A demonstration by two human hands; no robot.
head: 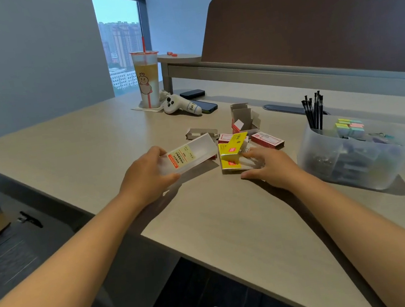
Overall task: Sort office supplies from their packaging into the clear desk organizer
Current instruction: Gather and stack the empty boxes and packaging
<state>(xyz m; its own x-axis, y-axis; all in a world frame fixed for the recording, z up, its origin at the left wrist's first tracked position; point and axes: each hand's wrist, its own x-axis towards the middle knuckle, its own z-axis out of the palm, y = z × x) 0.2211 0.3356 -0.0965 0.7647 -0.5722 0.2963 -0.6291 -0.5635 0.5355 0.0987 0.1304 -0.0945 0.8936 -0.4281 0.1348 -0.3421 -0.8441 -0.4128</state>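
Both forearms bare, extended forward from lower frame corners, converging toward centre. Left hand (147, 177): palm down, thumb and fingers curled round end of clear plastic box (188, 156), gripping. Right hand (271, 166): palm down, fingers relaxed, fingertips touching yellow packet (231, 154), no visible grasp.

Frosted clear plastic box (191, 155) with a red-and-yellow label, frame centre, lying long-side tilted, held at its near end. Yellow-and-red packet (233, 154) just right of it, touched by fingers. Red-and-white small boxes (267, 140) right of centre, flat on the desk. Opened grey cardboard box (243, 118) upright behind them; flattened cardboard (199, 132) beside it. Clear desk organizer (354, 154) at right, holding black pen refills (314, 111) upright, pastel sticky notes (349, 126), and clips, blurred.
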